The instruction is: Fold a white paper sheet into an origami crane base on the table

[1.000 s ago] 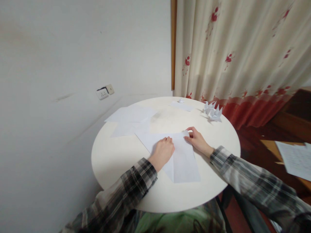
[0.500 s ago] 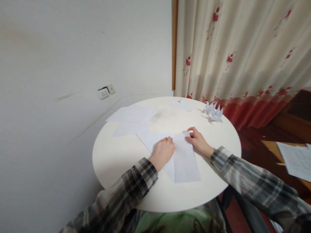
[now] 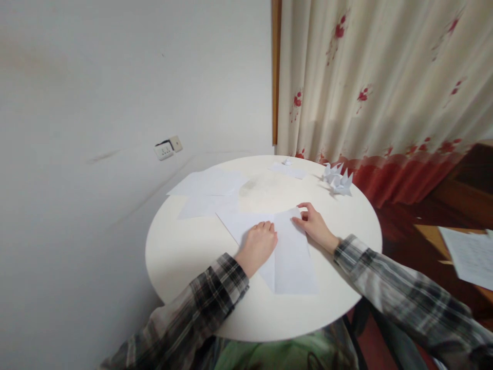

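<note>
A creased white sheet of paper (image 3: 290, 257) lies on the round white table (image 3: 185, 246), with a vertical crease near its middle. My left hand (image 3: 260, 244) rests on the sheet left of that crease, its fingers curled together and pressing down; nothing else shows under them. At the sheet's upper right corner, my right hand (image 3: 311, 223) pinches the paper edge between thumb and forefinger, slightly raised.
Loose white sheets (image 3: 215, 182) lie at the table's back left. Folded paper figures (image 3: 339, 180) stand at the back right. A small folded piece (image 3: 287, 161) sits by a flat paper at the back. A wall (image 3: 96, 103) borders the left.
The upper right corner of the sheet, held by my right hand, looks more opened out and raised a little. My left hand stays in nearly the same place.
</note>
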The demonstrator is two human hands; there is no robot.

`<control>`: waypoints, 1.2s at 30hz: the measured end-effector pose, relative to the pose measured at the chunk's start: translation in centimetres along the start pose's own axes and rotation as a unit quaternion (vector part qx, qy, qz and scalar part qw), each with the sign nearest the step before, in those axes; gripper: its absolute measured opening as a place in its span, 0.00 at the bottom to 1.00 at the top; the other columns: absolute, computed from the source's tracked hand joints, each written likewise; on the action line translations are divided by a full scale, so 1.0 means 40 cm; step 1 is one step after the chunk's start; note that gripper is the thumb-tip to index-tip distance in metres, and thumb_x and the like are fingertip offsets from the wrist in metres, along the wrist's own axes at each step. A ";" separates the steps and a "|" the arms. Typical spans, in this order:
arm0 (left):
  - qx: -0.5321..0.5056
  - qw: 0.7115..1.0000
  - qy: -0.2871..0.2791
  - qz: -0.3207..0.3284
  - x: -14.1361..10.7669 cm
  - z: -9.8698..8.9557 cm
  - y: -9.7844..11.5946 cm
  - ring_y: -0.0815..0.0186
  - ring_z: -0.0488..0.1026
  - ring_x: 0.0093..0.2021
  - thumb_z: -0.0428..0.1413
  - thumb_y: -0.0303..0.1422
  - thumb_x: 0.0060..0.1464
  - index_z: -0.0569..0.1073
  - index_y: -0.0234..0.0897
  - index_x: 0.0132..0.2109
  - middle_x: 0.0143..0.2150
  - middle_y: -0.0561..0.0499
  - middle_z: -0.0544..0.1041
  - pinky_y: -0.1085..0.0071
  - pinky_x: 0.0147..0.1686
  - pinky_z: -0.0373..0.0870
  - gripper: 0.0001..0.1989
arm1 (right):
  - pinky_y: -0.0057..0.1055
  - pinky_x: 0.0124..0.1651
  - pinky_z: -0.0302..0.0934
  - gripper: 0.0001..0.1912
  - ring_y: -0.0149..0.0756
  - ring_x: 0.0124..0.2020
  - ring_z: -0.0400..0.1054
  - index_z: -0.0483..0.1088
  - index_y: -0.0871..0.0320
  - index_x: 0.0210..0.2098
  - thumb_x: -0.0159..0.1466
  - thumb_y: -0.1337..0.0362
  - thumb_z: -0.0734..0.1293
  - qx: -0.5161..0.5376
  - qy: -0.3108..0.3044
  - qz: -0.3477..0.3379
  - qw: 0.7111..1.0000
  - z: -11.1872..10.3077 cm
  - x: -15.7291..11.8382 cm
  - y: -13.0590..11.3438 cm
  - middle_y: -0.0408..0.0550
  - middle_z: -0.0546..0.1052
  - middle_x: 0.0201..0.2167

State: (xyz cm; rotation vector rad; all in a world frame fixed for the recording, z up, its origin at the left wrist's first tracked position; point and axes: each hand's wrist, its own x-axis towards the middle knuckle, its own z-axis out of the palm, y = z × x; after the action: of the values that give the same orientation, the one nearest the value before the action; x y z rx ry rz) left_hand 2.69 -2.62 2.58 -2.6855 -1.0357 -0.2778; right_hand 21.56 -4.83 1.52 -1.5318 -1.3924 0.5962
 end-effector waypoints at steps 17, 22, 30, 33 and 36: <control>0.024 1.000 -0.004 0.004 0.001 -0.002 0.005 0.59 0.71 0.45 0.46 0.25 0.56 0.68 0.25 0.47 0.44 0.38 0.72 0.68 0.40 0.67 0.13 | 0.25 0.23 0.54 0.19 0.32 0.23 0.66 0.56 0.55 0.43 0.53 0.63 0.63 0.007 -0.052 0.024 0.998 -0.001 -0.005 0.015 0.41 0.74 0.24; 0.023 1.000 -0.007 0.002 0.003 -0.005 0.005 0.59 0.71 0.46 0.47 0.25 0.56 0.68 0.26 0.47 0.43 0.38 0.72 0.69 0.40 0.67 0.12 | 0.25 0.23 0.54 0.19 0.32 0.23 0.65 0.56 0.55 0.43 0.52 0.64 0.62 0.011 -0.052 0.019 0.998 -0.001 -0.003 0.020 0.41 0.74 0.24; 0.022 1.000 0.005 0.003 -0.001 0.000 0.007 0.59 0.71 0.46 0.47 0.25 0.56 0.68 0.26 0.46 0.42 0.39 0.72 0.69 0.40 0.67 0.12 | 0.25 0.23 0.54 0.19 0.32 0.23 0.65 0.56 0.55 0.43 0.52 0.63 0.62 0.021 -0.061 0.025 0.998 -0.005 -0.008 0.010 0.41 0.74 0.24; 0.024 1.000 0.008 0.006 -0.001 0.002 0.007 0.59 0.71 0.46 0.47 0.25 0.56 0.69 0.26 0.45 0.42 0.39 0.73 0.69 0.40 0.67 0.12 | 0.25 0.23 0.54 0.19 0.32 0.23 0.65 0.56 0.55 0.42 0.52 0.63 0.62 0.027 -0.061 0.027 0.997 -0.005 -0.008 0.010 0.41 0.74 0.24; 0.022 1.000 0.004 0.004 0.000 0.000 0.007 0.60 0.71 0.46 0.47 0.25 0.56 0.69 0.27 0.45 0.42 0.39 0.73 0.69 0.40 0.67 0.11 | 0.25 0.23 0.54 0.19 0.32 0.23 0.65 0.56 0.55 0.42 0.52 0.64 0.63 0.030 -0.061 0.028 0.997 -0.004 -0.006 0.016 0.41 0.74 0.24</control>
State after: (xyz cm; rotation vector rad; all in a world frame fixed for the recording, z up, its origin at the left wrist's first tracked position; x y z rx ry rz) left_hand 2.87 -2.82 2.52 -2.6467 -1.0152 -0.2611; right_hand 21.93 -5.05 0.98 -1.5119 -1.4136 0.7691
